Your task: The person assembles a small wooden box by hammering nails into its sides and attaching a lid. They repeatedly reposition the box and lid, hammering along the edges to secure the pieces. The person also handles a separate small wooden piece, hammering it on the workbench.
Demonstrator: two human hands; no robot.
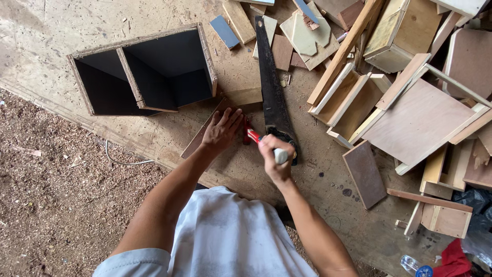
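My left hand (221, 130) lies flat, fingers spread, on a brown wooden board (201, 139) on the plywood floor sheet. My right hand (272, 156) is closed around the pale grip of a tool with a red shaft (252, 136); its head sits at the board just right of my left fingers and is mostly hidden. A black handsaw (270, 87) lies flat beside my right hand, blade pointing away from me. A light wood block (245, 96) sits just beyond the board.
A two-compartment wooden box (145, 72) with dark insides stands at upper left. Several wood offcuts, open small boxes and panels (417, 120) are piled at right. A brown board (365, 173) lies near my right arm. Sawdust covers the ground at left.
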